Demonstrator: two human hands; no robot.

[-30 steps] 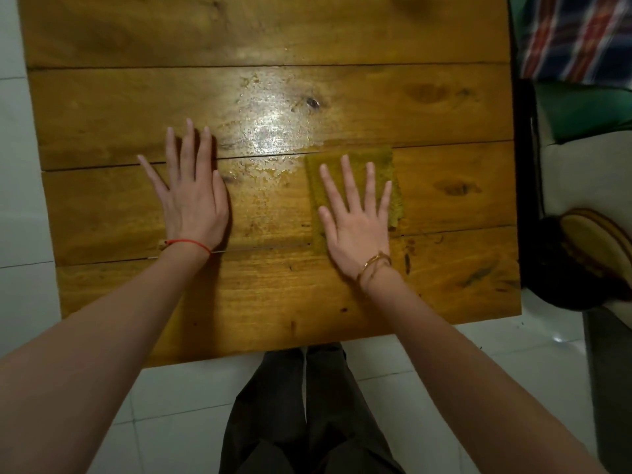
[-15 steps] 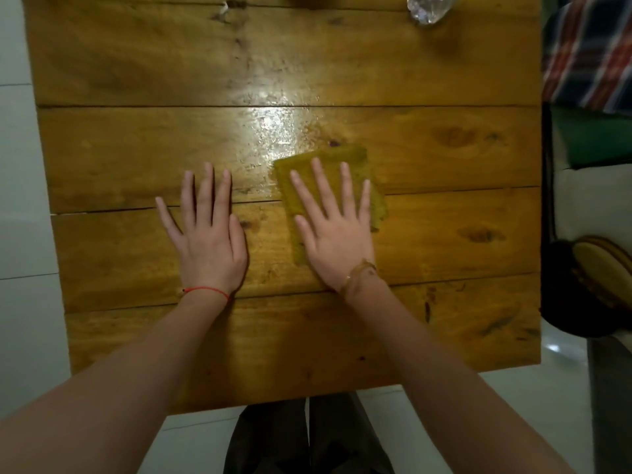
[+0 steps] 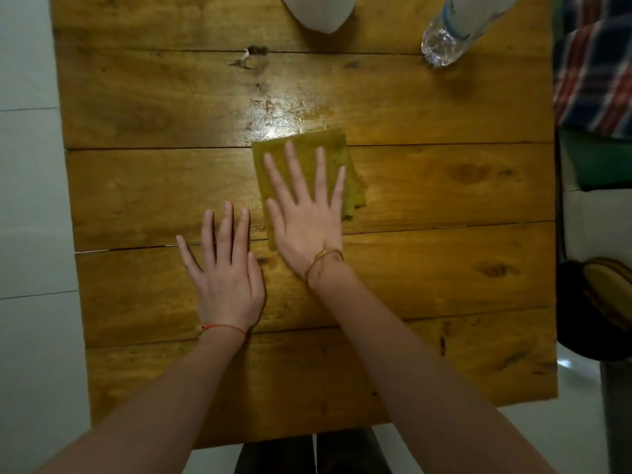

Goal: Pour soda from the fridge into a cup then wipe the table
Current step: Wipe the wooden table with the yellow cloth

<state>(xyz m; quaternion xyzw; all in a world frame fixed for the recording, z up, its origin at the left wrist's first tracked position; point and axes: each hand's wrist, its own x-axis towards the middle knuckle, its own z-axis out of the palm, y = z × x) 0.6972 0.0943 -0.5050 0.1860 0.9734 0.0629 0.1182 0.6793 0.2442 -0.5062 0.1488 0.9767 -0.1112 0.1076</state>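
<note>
While the right hand (image 3: 306, 213) presses flat, fingers straight and spread, on the green cloth (image 3: 307, 165), it has carried that cloth leftward and toward the far edge of the table (image 3: 444, 268) over the past second, up to the wet, shiny patch (image 3: 284, 119) near the middle. The left hand (image 3: 227, 278) stays flat on bare wood just beside it, gripping nothing. At the far edge a white cup (image 3: 319, 12) and a clear bottle (image 3: 444, 35) stand well apart from the cloth. Pouring looks finished; wiping is under way, and the wet streak just beyond the cloth likely remains to be covered.
</note>
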